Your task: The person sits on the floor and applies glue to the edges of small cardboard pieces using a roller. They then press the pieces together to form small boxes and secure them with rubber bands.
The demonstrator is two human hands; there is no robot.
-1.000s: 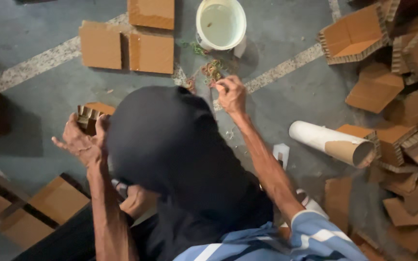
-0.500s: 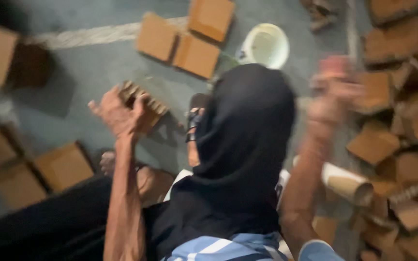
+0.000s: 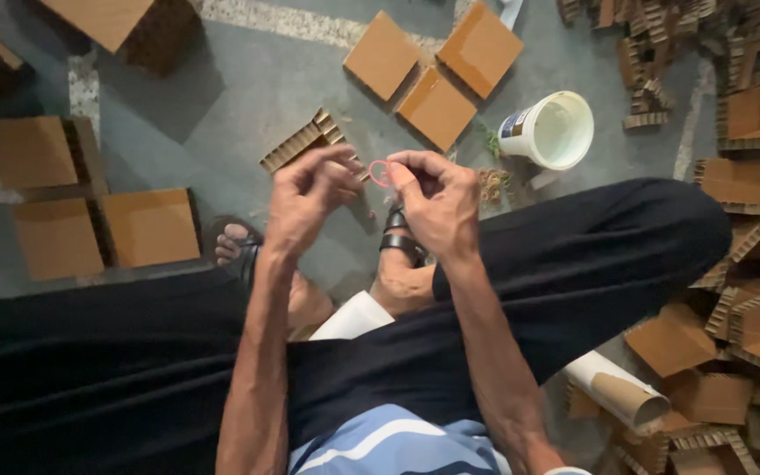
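I sit on the floor with my legs in black trousers spread out. My left hand (image 3: pixel 310 198) grips a folded bundle of corrugated cardboard (image 3: pixel 299 145), raised in front of me. My right hand (image 3: pixel 440 204) pinches a small pink rubber band (image 3: pixel 380 172) between thumb and fingers, right beside the bundle. The fingertips of both hands almost touch at the band. A small heap of rubber bands (image 3: pixel 491 185) lies on the floor just right of my right hand.
A white plastic bucket (image 3: pixel 558 130) stands beyond the heap. Flat brown cardboard squares (image 3: pixel 437 66) lie ahead, more cardboard stacks (image 3: pixel 90 215) at left. Heaps of folded corrugated pieces (image 3: pixel 749 308) crowd the right side, with a cardboard tube (image 3: pixel 617 396) by my right leg.
My right hand has come back from the floor near the bucket and now holds a pink rubber band next to the bundle. The left hand moved to the middle with the cardboard.
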